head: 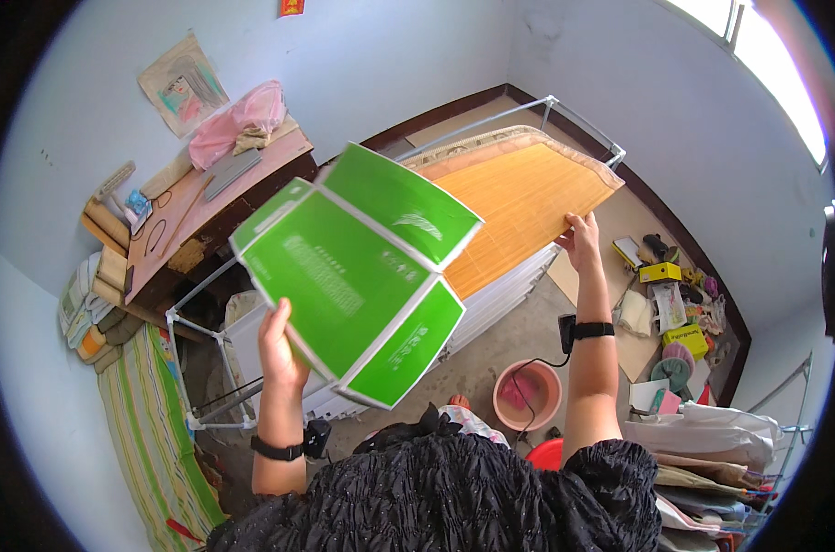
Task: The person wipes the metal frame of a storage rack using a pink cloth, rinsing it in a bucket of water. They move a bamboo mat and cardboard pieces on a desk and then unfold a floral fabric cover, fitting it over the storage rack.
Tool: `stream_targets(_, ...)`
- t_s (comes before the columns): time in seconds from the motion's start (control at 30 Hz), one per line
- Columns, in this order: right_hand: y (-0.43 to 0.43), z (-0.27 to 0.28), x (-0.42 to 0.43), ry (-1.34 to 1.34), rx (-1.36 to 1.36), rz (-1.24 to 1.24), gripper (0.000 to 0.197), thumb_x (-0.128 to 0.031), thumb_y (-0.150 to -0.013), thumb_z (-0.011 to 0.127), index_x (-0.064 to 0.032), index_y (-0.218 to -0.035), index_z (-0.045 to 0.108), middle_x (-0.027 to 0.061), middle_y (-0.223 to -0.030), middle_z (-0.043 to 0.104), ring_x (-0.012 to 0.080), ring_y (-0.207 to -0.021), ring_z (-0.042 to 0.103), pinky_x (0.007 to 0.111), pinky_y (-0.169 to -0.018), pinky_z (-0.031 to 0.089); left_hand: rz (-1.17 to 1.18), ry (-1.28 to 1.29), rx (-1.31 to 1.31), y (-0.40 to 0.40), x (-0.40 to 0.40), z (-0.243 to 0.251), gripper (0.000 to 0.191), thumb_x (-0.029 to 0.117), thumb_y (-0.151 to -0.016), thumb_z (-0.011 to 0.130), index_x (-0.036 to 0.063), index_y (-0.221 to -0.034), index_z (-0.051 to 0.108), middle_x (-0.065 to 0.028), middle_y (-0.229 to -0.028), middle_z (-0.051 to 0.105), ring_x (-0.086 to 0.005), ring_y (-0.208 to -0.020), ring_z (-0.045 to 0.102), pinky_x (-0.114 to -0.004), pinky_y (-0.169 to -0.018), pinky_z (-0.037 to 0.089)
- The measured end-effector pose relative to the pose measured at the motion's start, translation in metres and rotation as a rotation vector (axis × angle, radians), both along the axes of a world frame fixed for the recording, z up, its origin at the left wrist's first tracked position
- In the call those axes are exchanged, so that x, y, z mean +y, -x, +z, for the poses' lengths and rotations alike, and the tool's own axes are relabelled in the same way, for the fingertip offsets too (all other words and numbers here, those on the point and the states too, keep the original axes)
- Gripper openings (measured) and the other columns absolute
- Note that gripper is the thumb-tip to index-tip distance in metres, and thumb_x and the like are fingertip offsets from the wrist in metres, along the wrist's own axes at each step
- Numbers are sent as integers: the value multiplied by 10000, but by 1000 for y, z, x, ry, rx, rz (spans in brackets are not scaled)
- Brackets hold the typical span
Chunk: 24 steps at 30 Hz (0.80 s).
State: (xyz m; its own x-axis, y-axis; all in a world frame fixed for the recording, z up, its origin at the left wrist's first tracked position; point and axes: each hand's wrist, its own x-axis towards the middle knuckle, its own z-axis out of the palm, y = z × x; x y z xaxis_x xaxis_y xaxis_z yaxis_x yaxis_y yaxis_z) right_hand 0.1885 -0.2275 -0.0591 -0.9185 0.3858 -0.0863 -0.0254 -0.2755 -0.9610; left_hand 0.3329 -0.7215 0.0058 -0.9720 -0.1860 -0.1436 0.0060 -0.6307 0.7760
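Note:
My left hand (281,345) grips the near left edge of a flattened green cardboard box (341,276), thumb on top and fingers hidden underneath. Its flaps are spread out, and its printed side with white writing faces up. The board covers the left part of a bamboo sleeping mat (521,200) with a fabric border, laid on a bed. On the mat's near right edge, my right hand (581,238) pinches the rim, its thumb above and other fingers partly hidden. White pleated fabric (507,303) hangs below that edge.
A metal tube frame (550,103) surrounds the bed. Left is a desk (176,228) with a laptop (233,172). A pink basin (528,397) stands on the floor near my feet. Boxes and shoes (659,272) lie right, above a clothes rack (797,428).

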Motion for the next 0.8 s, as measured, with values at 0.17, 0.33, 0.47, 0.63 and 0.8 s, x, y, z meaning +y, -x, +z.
stream_targets(0.17, -3, 3, -6, 43, -5, -27, 249, -74, -881, 458, -82, -1130, 442, 63, -906, 544, 182, -673, 609, 368, -557, 590, -133, -108, -81, 46, 30, -5, 327, 89, -909, 514, 35, -1231, 495, -122, -1144, 581, -244, -1034, 590, -393, -888, 507)
stream_targets(0.33, -4, 10, -7, 78, 44, 13, 322, -47, -874, 448, -74, -1192, 407, 95, -961, 572, 199, -731, 643, 369, -565, 600, -280, -98, -132, 72, 53, -3, 369, 50, -845, 521, 0, -1209, 491, -144, -1095, 594, -251, -971, 618, -391, -840, 545)
stream_targets(0.47, -4, 3, 8, 66, 133, 65, 370, -37, -878, 456, -75, -1239, 383, 120, -1002, 609, 196, -762, 669, 348, -557, 598, -251, 15, -59, 74, 67, -12, 334, 10, -840, 496, -3, -1174, 510, -133, -1050, 604, -239, -929, 627, -378, -816, 549)
stream_targets(0.63, -6, 16, 5, 119, 257, 92, 369, -44, -888, 473, -67, -1246, 388, 110, -1007, 605, 194, -780, 662, 348, -572, 597, -120, 99, 74, 55, 79, -9, 268, -12, -851, 489, 1, -1114, 535, -114, -1058, 615, -208, -952, 614, -355, -872, 505)
stream_targets(0.8, 13, 38, 4, 180, 263, 94, 382, -45, -874, 490, -67, -1245, 400, 109, -965, 605, 193, -720, 655, 349, -560, 588, -90, 91, 201, 54, 89, 0, 284, -5, -862, 495, 3, -1144, 527, -111, -1096, 605, -197, -982, 603, -353, -888, 492)
